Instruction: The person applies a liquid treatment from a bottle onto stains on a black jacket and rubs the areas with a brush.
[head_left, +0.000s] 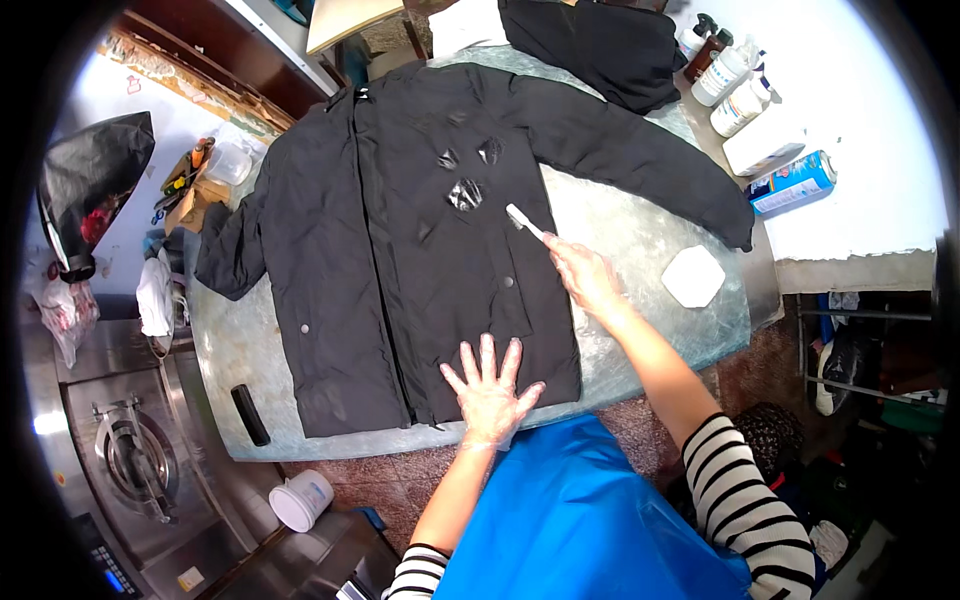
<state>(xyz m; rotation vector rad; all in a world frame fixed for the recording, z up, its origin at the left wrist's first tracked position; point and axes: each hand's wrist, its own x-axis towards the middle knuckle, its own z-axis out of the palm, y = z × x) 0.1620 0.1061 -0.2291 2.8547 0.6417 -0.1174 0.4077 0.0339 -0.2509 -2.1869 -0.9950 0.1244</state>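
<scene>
A black padded jacket (315, 225) lies spread front side up on a metal-topped table (630, 225), its zip running down the front. In a clear plastic glove, my left hand (490, 397) rests flat on the jacket's lower hem with fingers apart. My right hand (585, 274), also gloved, grips a white toothbrush-like brush (526, 222) by its handle. The brush head is over the front panel, above a pocket with a snap button (508, 282); whether it touches the cloth is unclear. Several shiny, wet-looking patches (466, 195) show on the chest.
Right of the jacket sits a white octagonal dish (693, 276). Several bottles (739, 105) and a blue spray can (793, 182) line the wall. Folded black cloth (600, 45) lies at the back, a black bar-shaped object (250, 415) front left. A white bucket (301, 500) stands below.
</scene>
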